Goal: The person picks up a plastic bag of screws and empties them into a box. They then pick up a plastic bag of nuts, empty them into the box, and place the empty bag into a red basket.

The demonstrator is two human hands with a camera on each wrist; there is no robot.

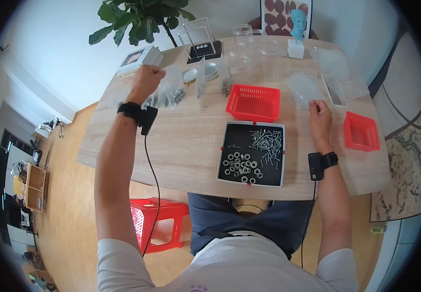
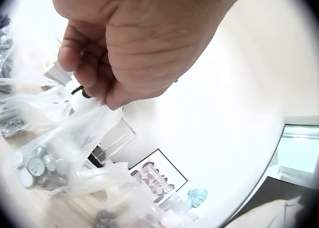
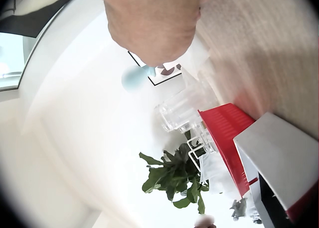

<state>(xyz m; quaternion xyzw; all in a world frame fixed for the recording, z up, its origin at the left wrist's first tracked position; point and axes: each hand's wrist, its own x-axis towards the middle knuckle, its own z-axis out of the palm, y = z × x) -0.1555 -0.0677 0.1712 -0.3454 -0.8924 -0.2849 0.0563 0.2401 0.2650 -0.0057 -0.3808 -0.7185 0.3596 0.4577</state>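
Note:
At the table's far left, my left hand [image 1: 146, 82] pinches the top of a clear plastic bag [image 2: 82, 133]. Round grey metal pieces [image 2: 37, 166] sit in the bottom of that bag. More clear bags of small parts stand close beside it. On the right side, my right hand [image 1: 321, 119] is low over the table with its fingers curled, fingertips at the lower edge of a flat clear bag [image 1: 302, 87]. Whether it grips that bag I cannot tell. Between the hands lies a white-rimmed tray [image 1: 219, 155] with screws [image 1: 267, 143] and nuts [image 1: 242, 164] on its black bottom.
A red basket [image 1: 253, 115] stands behind the tray, and a smaller red basket [image 1: 361, 146] is at the right. Farther back are clear jars [image 1: 242, 48], lids [image 1: 189, 76], a Newton's cradle [image 1: 203, 50], a white box [image 1: 140, 59] and a blue bust [image 1: 298, 24].

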